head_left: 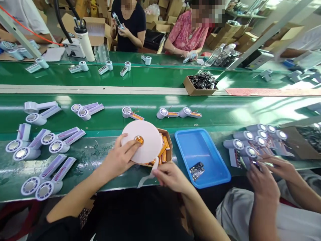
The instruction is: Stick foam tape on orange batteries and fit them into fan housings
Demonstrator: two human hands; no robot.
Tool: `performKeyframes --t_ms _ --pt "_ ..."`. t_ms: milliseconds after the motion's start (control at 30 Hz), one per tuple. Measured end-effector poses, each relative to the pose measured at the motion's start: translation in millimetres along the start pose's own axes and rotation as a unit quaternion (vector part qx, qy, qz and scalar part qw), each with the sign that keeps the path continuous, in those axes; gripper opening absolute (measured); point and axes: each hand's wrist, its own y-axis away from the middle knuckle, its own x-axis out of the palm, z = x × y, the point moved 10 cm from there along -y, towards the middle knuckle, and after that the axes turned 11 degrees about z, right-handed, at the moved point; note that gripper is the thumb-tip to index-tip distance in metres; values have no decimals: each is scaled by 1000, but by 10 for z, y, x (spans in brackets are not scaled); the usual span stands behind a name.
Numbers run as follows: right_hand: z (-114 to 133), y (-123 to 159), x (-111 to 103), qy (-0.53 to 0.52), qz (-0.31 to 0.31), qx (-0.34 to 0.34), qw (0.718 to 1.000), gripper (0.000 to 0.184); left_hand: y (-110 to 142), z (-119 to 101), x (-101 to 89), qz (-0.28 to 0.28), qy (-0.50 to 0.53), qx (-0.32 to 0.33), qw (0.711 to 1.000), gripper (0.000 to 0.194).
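My left hand (pixel 122 150) grips a large white roll of tape (pixel 145 147), its fingers reaching over the flat face to the hole in the middle. Between the fingers and thumb of my right hand (pixel 173 177) is pinched the loose strip of tape (pixel 146 177), which hangs down from the roll's lower right edge. Under the roll stands a cardboard box (pixel 171 150) of orange-wrapped batteries (pixel 164 155), partly covered by it. Just behind, on the green belt, lies a white fan housing (pixel 127 112) with an orange battery in its handle.
A blue tray (pixel 203 150) with a few circuit boards (pixel 197 170) sits to the right. Several white fan housings (pixel 30 185) lie at left. A co-worker's hands (pixel 265 177) handle a housing at right. A box of black parts (pixel 203 83) stands across the belt, near two more people.
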Motion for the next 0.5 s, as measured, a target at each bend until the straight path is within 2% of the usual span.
performKeyframes --t_ms 100,167,200,233,300,333,367,433,467,500 --pt "217 -117 524 71 100 -94 988 59 208 261 -94 -46 6 -75 996 68" --pt "203 -161 675 144 157 -102 972 45 347 450 -141 -71 14 -122 990 71" --pt "167 -186 607 171 151 -92 969 40 407 516 -158 -79 16 -138 987 73" --pt "126 -214 432 193 113 -74 972 39 457 554 -174 -85 16 -148 985 74" --pt "45 -224 -167 256 -51 -13 965 39 517 553 -192 -91 8 -150 984 77" --pt "12 -183 -485 301 -145 29 942 38 528 525 -191 -89 0 -148 985 79" --pt "-21 -143 -727 348 -210 71 911 38 527 486 -181 -84 -8 -143 986 80" --pt "-118 -144 -967 417 -249 135 864 37 501 403 -143 -66 -25 -133 989 82" --pt "-179 -163 -1002 426 -247 150 857 37 485 366 -125 -58 -33 -130 989 83" --pt "-233 -173 -1007 417 -244 151 863 36 472 334 -112 -53 -41 -126 990 82"
